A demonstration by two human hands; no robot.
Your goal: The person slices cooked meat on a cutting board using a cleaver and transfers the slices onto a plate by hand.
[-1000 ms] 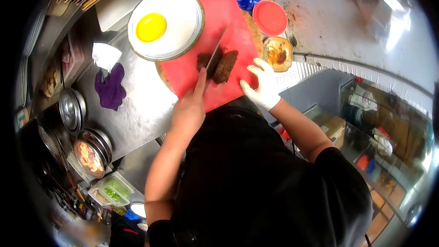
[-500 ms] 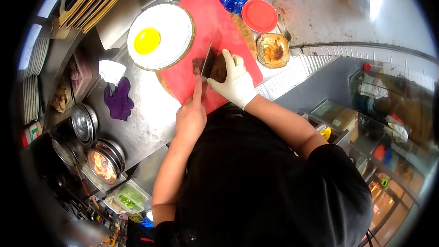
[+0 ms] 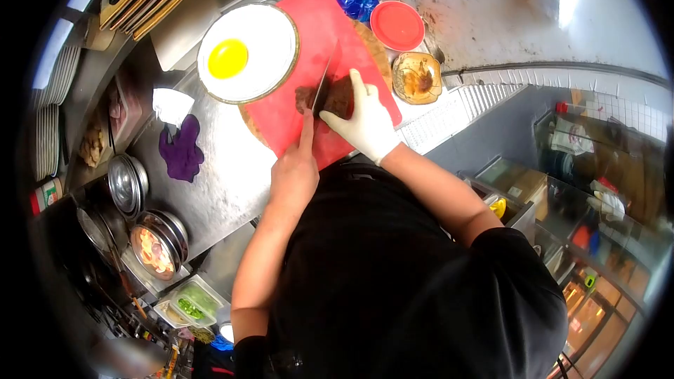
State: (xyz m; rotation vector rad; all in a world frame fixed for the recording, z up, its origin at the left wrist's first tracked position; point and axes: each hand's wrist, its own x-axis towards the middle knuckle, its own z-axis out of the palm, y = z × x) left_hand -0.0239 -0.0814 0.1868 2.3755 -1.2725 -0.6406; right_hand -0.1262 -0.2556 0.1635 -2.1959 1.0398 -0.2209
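White-gloved, your right hand (image 3: pixel 368 123) holds brown meat (image 3: pixel 341 97) between spread fingers, seemingly for steadiness; your left hand (image 3: pixel 295 174) grips the knife (image 3: pixel 325 81).

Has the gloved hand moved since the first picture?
Yes: the gloved right hand moved left, from the edge of the red board to the meat.

a commercial-style kitchen, shown by a knife (image 3: pixel 322 89) over a red cutting board (image 3: pixel 312 17), a metal worktop (image 3: pixel 228 172), metal bowls (image 3: pixel 126 186), chopped greens (image 3: pixel 190 308), stacked plates (image 3: pixel 48 144) and, in the dim lower left, what may be pans (image 3: pixel 94 229).
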